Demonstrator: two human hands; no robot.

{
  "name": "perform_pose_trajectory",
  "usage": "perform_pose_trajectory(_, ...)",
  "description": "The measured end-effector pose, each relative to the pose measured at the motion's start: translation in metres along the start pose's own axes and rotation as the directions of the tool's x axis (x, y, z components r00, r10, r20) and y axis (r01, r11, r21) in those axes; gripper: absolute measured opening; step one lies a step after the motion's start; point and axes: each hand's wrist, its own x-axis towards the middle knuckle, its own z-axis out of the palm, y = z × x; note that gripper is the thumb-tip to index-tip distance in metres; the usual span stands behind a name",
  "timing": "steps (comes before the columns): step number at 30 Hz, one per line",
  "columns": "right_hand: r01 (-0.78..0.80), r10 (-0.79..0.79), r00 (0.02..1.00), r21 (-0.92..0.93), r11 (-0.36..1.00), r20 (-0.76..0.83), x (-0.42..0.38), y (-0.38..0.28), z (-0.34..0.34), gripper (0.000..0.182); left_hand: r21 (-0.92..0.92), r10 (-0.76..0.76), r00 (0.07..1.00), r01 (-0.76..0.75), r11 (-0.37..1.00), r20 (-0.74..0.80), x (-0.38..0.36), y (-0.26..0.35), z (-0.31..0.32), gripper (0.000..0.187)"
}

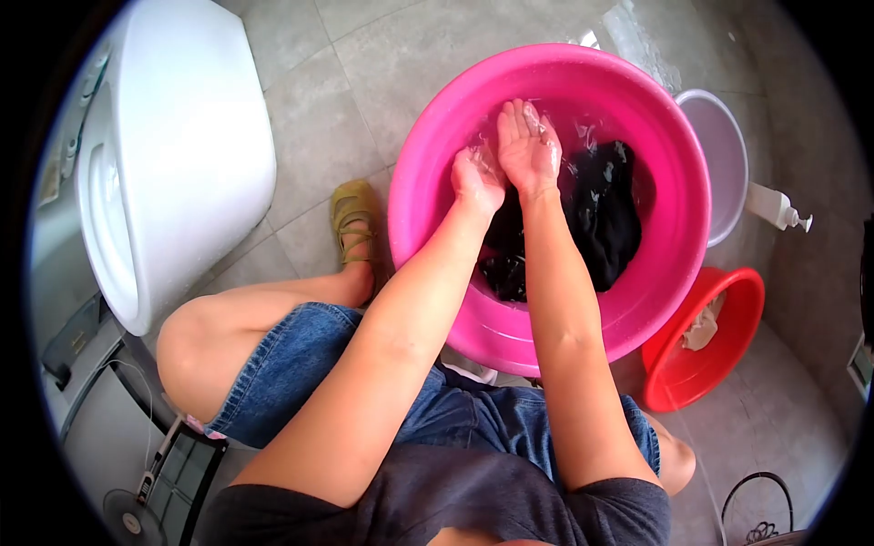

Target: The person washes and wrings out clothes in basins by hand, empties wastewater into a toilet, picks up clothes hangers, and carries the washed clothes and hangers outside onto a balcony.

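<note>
A large pink basin holds water and soaked black cloth, which lies partly under the surface on the basin's right side and bottom. Over the water, my right hand is turned palm up, fingers stretched out and wet, with nothing solid in it. Close beside it, on the left, my left hand is also palm up and slightly cupped. Its fingertips are hard to make out against the wet surface. Neither hand grips the cloth.
Right of the basin stand a pale lavender bucket, a white pump bottle and a red basin with light cloth inside. A white bathtub-like fixture is at the left. A dark cable lies lower right.
</note>
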Motion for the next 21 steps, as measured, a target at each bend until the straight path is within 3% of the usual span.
perform_pose_trajectory(4,0.037,-0.036,0.983,-0.005,0.999,0.183,-0.014,-0.012,0.008,0.036,0.045,-0.032,0.999,0.034,0.998,-0.035,-0.015,0.000,0.011,0.047)
perform_pose_trajectory(9,0.071,-0.048,0.929,-0.049,0.996,0.368,-0.052,-0.018,0.030,0.040,0.086,-0.103,0.984,0.091,0.992,0.144,-0.016,0.001,0.004,0.054)
perform_pose_trajectory(14,0.029,-0.022,0.881,-0.006,1.000,0.473,-0.087,-0.022,0.052,0.046,0.140,-0.138,0.967,0.110,0.984,0.212,-0.019,0.001,0.002,0.062)
perform_pose_trajectory(15,-0.037,0.010,0.862,0.044,0.998,0.507,-0.090,-0.024,0.052,0.053,0.150,-0.134,0.972,0.105,0.983,0.192,-0.020,0.001,0.002,0.064)
perform_pose_trajectory(18,-0.014,0.130,0.836,-0.216,0.976,0.534,-0.102,-0.040,0.055,0.062,0.259,-0.088,0.989,0.055,0.964,0.118,-0.021,0.005,0.002,0.066)
perform_pose_trajectory(19,0.110,0.069,0.938,-0.478,0.871,0.341,-0.102,-0.051,0.053,0.073,0.345,-0.051,0.995,0.018,0.939,0.089,-0.020,0.007,0.001,0.065)
perform_pose_trajectory(20,0.246,-0.074,0.965,-0.763,0.598,0.253,-0.103,-0.061,0.046,0.073,0.429,-0.011,0.998,-0.017,0.903,0.063,-0.020,0.008,0.001,0.064)
perform_pose_trajectory(21,0.258,-0.207,0.956,-0.929,0.266,0.206,-0.104,-0.073,0.036,0.065,0.508,0.047,0.999,-0.044,0.860,0.007,-0.020,0.009,0.003,0.060)
